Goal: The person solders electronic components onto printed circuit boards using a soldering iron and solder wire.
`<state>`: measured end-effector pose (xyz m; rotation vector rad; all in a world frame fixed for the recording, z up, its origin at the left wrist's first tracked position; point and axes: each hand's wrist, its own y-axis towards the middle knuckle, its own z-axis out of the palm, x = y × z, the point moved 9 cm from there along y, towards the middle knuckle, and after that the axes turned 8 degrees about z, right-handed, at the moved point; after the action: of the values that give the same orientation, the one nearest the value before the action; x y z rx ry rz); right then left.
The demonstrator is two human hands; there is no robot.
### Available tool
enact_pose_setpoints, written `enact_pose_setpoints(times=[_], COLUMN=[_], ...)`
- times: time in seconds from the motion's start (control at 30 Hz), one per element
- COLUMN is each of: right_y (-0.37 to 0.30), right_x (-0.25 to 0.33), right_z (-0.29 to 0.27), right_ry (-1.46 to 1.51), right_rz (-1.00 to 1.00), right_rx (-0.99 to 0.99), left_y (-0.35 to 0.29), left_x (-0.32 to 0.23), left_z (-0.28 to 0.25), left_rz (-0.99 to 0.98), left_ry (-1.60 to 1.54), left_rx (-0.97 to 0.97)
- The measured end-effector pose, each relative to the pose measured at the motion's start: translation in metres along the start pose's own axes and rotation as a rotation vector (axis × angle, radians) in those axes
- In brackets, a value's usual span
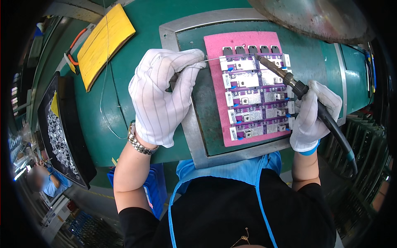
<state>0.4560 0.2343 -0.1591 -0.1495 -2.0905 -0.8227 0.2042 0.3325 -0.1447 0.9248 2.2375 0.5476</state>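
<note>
My left hand (pixel 167 87), in a white striped glove, pinches a thin solder wire (pixel 213 59) whose end reaches the top row of a purple circuit board panel (pixel 253 98). In my gloved right hand (pixel 315 113) is a soldering iron (pixel 297 85), gripped like a pen. Its tip points up and left onto the panel's top row, near several black components (pixel 252 49) along the far edge. The panel, with silvery metal plates and blue parts, lies on a pink foam mat (pixel 219 89). I cannot tell whether the tip touches the board.
A metal frame (pixel 194 142) borders the green bench. Left lie a yellow board (pixel 105 47), an orange-handled tool (pixel 73 49) and a black tray (pixel 72 161) of small metal parts. A large metal cover (pixel 318 20) overhangs the far right. Another person (pixel 51 180) sits at far left.
</note>
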Motion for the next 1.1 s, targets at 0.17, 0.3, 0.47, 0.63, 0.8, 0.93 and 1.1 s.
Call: enact_pose_setpoints(times=[0.17,0.3,0.47,0.63,0.8,0.93,1.1], right_y=[-0.001,0.000,0.000,0.005,0.000,-0.001,0.002], right_x=[0.003,0.004,0.007,0.010,-0.007,-0.004,0.006], right_z=[0.009,0.011,0.012,0.004,-0.004,-0.004,0.005], right_ry=[-0.037,-0.043,-0.072,0.069,0.193,0.003,-0.133], right_rz=[-0.009,0.002,-0.032,-0.149,0.135,0.007,-0.045], right_rx=[0.051,0.066,0.075,0.079,-0.008,-0.027,0.019], left_y=[0.001,0.001,0.000,0.003,0.018,0.016,0.009], left_x=[0.000,-0.002,-0.001,-0.003,-0.014,-0.011,-0.009], left_z=[0.002,0.004,0.005,-0.016,-0.015,0.001,0.011], left_rz=[0.015,0.044,0.006,0.036,-0.014,0.010,-0.058], left_ry=[-0.005,0.001,-0.005,-0.016,0.072,0.010,-0.041], left_rx=[0.018,0.028,0.024,-0.136,0.039,0.075,0.051])
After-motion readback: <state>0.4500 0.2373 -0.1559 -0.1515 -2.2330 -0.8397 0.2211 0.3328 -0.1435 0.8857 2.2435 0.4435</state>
